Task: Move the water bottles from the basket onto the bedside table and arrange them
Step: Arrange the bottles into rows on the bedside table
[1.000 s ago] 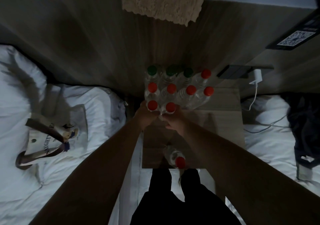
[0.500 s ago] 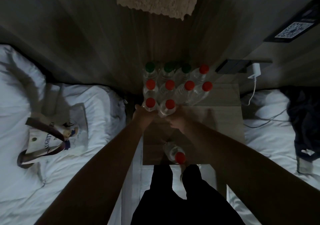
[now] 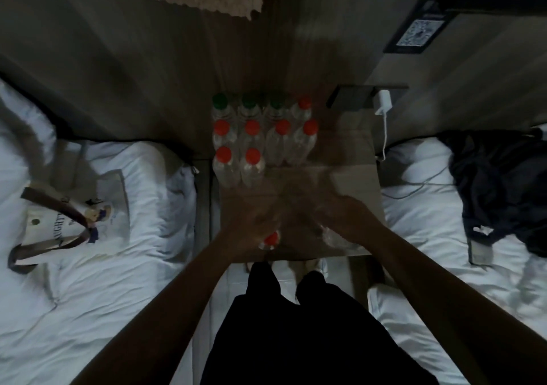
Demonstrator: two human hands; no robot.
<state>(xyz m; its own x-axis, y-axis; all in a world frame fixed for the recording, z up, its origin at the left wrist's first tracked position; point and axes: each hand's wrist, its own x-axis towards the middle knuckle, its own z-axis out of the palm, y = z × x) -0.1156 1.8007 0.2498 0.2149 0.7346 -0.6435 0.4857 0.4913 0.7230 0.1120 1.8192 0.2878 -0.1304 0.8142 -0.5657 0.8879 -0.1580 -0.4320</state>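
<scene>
Where the bottles stand: ten bottles point(image 3: 251, 136) upright in a block at the back left of the worktop point(image 3: 340, 177), caps up, long axes vertical (three caps green, the rest red).
Lone bottle point(image 3: 270, 240): near the front edge, red cap up toward the camera; body mostly lost in blur.
Left hand point(image 3: 248, 224): just beside that bottle; fingers too smeared to tell whether released, clenched or grasping.
Right hand point(image 3: 349, 219): over a clear shape point(image 3: 334, 238) that cannot be identified; fingers likewise unreadable.
Cut off: both forearms leave the bottom edge.
</scene>
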